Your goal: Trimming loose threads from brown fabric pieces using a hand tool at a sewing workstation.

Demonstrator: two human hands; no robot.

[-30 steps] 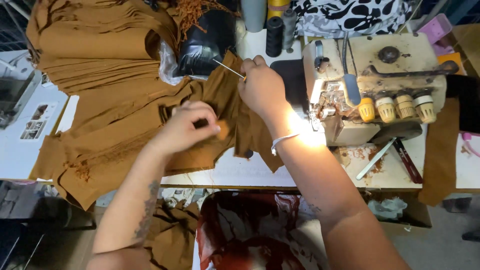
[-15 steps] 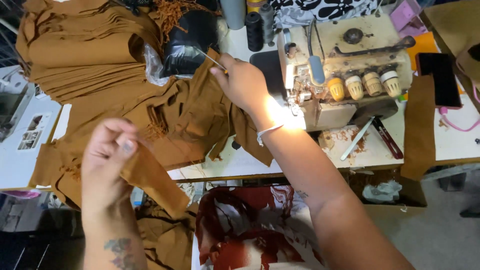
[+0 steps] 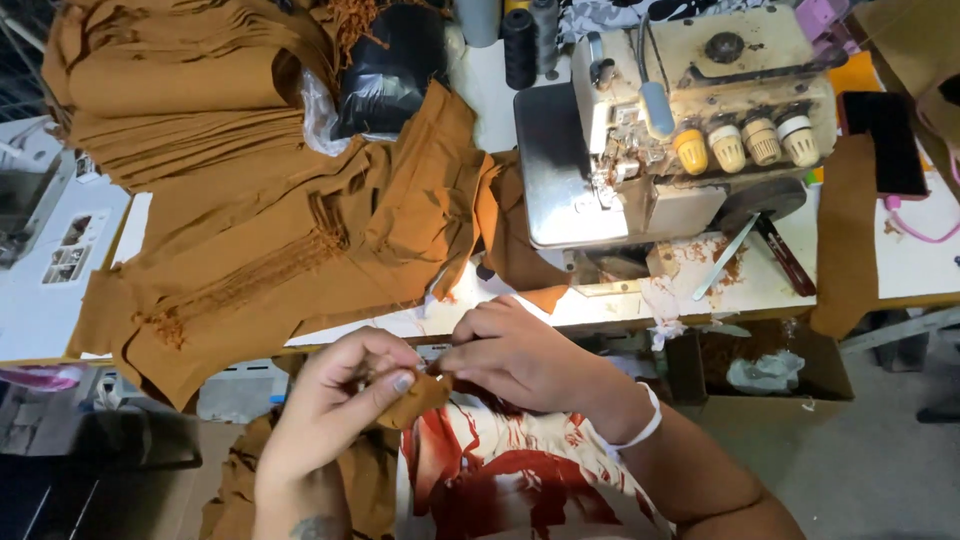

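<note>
Both hands have come near: left hand [image 3: 335, 405] and right hand [image 3: 510, 355] pinch 1 brown cloth piece [image 3: 420, 398]; keep it taut.

Arms: bare, no sleeves showing.
Right wrist: thin white band [image 3: 640, 428].
Left forearm: dark tattoo [image 3: 318, 527], below the band's level.
Shirt [image 3: 520, 480]: red and white print.
</note>
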